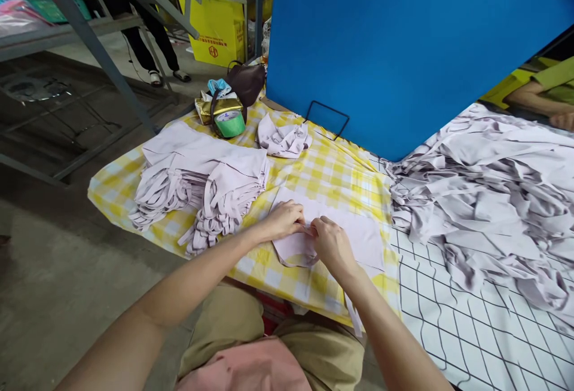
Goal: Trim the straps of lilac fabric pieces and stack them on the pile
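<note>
A pale lilac garment with thin straps [361, 232] lies spread on the yellow checked cloth [309, 295] in front of me. My left hand [287, 219] is closed, its fingertips pinching the fabric near the garment's middle. Close beside it, my right hand [330, 241] also has its fingers pressed together on the same fabric. The exact fold between the fingertips is too small to make out. One strap hangs over the table's front edge below my right wrist. Left of my hands lies a neat stack of matching lilac garments [208, 155], strap loops toward me.
A crumpled lilac piece [284, 140] lies behind my hands, near green tape [229, 123] and a dark bag [246, 83]. A blue panel [403, 38] rises at the back. At right, a loose lilac heap [497, 194] covers a white gridded cloth [430, 313]; another person's arm [533, 98] is beyond.
</note>
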### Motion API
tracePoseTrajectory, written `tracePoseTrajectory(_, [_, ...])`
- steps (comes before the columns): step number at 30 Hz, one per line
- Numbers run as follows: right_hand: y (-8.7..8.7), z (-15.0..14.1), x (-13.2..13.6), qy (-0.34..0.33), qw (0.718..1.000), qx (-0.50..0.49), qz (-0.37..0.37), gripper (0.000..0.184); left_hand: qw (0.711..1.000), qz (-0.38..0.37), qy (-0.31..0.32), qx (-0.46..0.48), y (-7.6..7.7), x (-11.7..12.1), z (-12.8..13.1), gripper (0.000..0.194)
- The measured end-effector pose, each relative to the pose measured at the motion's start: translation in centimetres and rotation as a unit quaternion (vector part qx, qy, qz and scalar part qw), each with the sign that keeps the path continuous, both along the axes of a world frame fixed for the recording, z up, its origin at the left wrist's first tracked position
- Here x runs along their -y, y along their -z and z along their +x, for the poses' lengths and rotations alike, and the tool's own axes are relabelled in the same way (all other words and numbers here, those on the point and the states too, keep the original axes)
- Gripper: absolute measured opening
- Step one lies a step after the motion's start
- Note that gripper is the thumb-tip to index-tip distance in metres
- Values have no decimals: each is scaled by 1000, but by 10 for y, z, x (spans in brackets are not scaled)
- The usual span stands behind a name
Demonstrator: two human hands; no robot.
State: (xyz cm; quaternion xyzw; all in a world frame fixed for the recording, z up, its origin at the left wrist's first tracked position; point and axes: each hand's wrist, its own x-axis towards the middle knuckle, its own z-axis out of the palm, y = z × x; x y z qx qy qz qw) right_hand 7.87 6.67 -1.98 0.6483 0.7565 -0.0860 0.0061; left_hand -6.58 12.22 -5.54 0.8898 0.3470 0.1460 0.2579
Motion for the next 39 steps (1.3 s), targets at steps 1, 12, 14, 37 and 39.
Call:
tracePoseTrajectory(1, [0,0,0,0,1000,0,0,21,1000,0,2,-1,0,0,0,11])
tracePoseTrajectory(12, [3,-11,-4,6,997,-74,17,22,1000,28,-1,-2,4,0,1,14])
tracePoseTrajectory(14, [5,-13,-2,32,994,-103,24,19,999,32,-7,-4,5,1,1,14])
tracePoseTrajectory(37, [36,-68,165,361,402,-816,-206,34,995,-99,13,15,-21,27,-29,19])
tracePoseTrajectory(39, [38,-67,166,360,364,-833,-211,33,995,-97,15,12,-21,28,-28,20])
